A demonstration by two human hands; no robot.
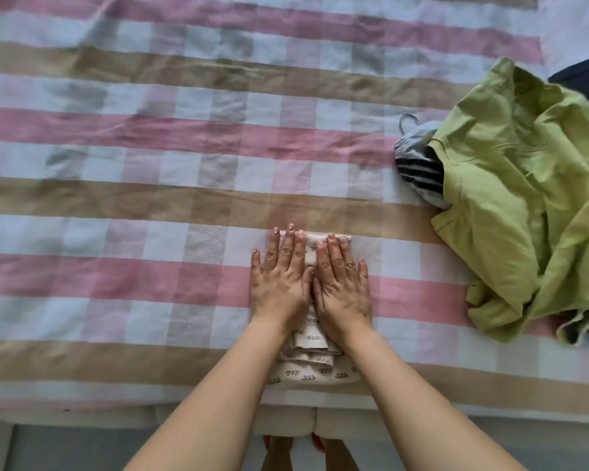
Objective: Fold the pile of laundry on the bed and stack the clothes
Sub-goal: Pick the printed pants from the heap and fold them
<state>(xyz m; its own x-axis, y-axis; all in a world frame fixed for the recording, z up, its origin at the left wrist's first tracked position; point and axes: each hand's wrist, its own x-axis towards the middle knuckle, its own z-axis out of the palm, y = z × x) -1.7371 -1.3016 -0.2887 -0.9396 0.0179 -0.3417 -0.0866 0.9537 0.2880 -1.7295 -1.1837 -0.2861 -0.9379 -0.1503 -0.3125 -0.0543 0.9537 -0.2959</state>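
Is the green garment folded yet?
Not folded: the green garment lies crumpled in a heap on the bed, partly over a striped piece.

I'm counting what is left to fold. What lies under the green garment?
A grey striped garment pokes out from under the green garment at its left edge. Grey cloth also shows at its near edge. Anything more beneath is covered.

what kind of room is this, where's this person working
Most likely a bedroom at home. Both hands, left hand and right hand, press a folded patterned cloth flat on a bed with a checked bedsheet, and an unfolded laundry pile topped by a green garment lies alongside.
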